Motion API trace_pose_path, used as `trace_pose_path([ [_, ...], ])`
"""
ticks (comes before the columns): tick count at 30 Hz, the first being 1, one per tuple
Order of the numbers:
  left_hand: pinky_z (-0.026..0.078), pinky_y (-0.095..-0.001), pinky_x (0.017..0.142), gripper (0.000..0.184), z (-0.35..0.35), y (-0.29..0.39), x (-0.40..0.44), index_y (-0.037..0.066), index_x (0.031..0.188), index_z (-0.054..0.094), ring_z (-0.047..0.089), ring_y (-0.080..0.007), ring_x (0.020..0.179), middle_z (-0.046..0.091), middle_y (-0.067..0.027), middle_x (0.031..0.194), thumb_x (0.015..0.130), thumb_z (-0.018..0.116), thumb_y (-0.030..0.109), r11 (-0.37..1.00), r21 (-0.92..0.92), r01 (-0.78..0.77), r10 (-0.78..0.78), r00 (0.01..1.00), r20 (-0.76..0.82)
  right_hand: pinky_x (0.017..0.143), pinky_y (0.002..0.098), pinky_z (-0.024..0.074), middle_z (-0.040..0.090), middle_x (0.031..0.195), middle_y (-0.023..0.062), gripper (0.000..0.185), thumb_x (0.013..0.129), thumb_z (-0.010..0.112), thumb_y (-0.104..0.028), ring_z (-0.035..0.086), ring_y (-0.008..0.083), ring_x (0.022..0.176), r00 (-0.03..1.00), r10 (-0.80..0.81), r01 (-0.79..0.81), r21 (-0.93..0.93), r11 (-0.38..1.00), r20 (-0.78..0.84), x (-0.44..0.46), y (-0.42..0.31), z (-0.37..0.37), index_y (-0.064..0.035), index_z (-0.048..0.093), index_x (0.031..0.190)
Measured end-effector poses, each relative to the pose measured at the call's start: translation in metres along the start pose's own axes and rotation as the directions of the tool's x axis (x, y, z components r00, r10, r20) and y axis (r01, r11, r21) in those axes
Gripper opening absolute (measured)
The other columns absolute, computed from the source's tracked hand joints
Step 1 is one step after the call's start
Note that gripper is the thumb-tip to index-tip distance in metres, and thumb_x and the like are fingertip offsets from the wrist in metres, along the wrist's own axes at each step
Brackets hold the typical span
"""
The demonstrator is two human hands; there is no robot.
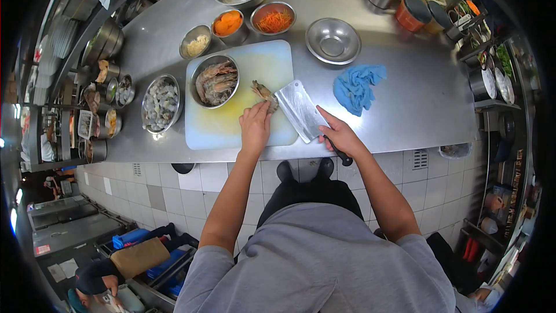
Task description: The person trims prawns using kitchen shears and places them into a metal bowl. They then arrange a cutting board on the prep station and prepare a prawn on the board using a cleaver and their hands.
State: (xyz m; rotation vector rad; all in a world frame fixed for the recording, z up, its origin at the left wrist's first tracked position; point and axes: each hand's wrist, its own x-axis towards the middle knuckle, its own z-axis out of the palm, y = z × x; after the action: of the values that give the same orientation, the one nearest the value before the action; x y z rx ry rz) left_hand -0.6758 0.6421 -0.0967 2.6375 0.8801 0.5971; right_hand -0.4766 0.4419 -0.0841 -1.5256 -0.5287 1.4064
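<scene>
My right hand (340,132) is closed around the black handle of a cleaver (300,110), whose broad blade lies over the right side of the white cutting board (237,133). Beside the blade is a raw shrimp (263,93) on the board. The fingers of my left hand (256,126) are pressed together on the near end of that shrimp. A steel bowl (198,93) of whole shrimp (218,83) stands on the board's left part. Left of the board, another bowl (180,110) holds grey, peeled-looking shrimp (161,104).
Behind the board stand bowls of chopped garlic-like bits (197,45), orange slices (227,23) and orange shreds (273,21). A steel bowl (333,41) and a crumpled blue cloth (359,88) lie to the right. Shelves flank the steel table (417,98). Another person (98,275) is at lower left.
</scene>
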Motion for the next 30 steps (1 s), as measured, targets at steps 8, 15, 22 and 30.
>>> trace_pose_path([
  [8,0.043,-0.0415,0.089,0.034,0.008,0.002,0.006,0.008,0.122,0.069,0.058,-0.03,0.104,0.069,-0.008,0.119,0.088,0.07,0.013,0.99,-0.1,0.098,-0.104,0.993,-0.056,0.051,0.0247,0.0465,0.061,0.082,0.0045,0.063,0.103,0.053,-0.011,0.049,0.0072,0.057,1.0,0.03,-0.03,0.021,0.999,0.006,-0.002,-0.002,0.008,-0.0261,0.031,0.16],
  [15,0.043,-0.0411,0.087,0.033,0.007,0.005,0.005,0.006,0.12,0.071,0.059,-0.0288,0.101,0.069,-0.0066,0.113,0.088,0.07,0.013,0.996,-0.059,0.065,-0.068,0.996,-0.061,0.05,0.0244,0.0456,0.062,0.081,0.005,0.064,0.103,0.054,-0.009,0.048,0.007,0.055,1.0,0.008,-0.007,0.039,0.999,-0.024,-0.001,-0.005,0.019,-0.0239,0.029,0.161],
  [22,0.043,-0.0405,0.085,0.032,0.009,0.002,0.004,0.006,0.119,0.072,0.058,-0.0283,0.1,0.067,-0.0069,0.11,0.088,0.071,0.011,0.997,-0.071,0.016,-0.023,0.995,-0.092,0.049,0.0249,0.0465,0.061,0.079,0.0044,0.065,0.103,0.054,-0.01,0.049,0.0067,0.053,0.999,0.015,-0.017,-0.026,1.0,-0.042,0.0,0.002,0.022,-0.0278,0.029,0.16],
  [30,0.044,-0.0408,0.084,0.031,0.015,-0.004,0.003,0.005,0.119,0.072,0.058,-0.028,0.099,0.066,-0.0076,0.106,0.088,0.07,0.01,0.999,-0.036,-0.031,0.027,0.994,-0.104,0.049,0.0256,0.0474,0.061,0.078,0.0044,0.065,0.104,0.054,-0.011,0.051,0.0074,0.053,0.994,0.022,-0.024,-0.021,0.999,-0.109,-0.007,0.008,0.044,-0.03,0.028,0.16],
])
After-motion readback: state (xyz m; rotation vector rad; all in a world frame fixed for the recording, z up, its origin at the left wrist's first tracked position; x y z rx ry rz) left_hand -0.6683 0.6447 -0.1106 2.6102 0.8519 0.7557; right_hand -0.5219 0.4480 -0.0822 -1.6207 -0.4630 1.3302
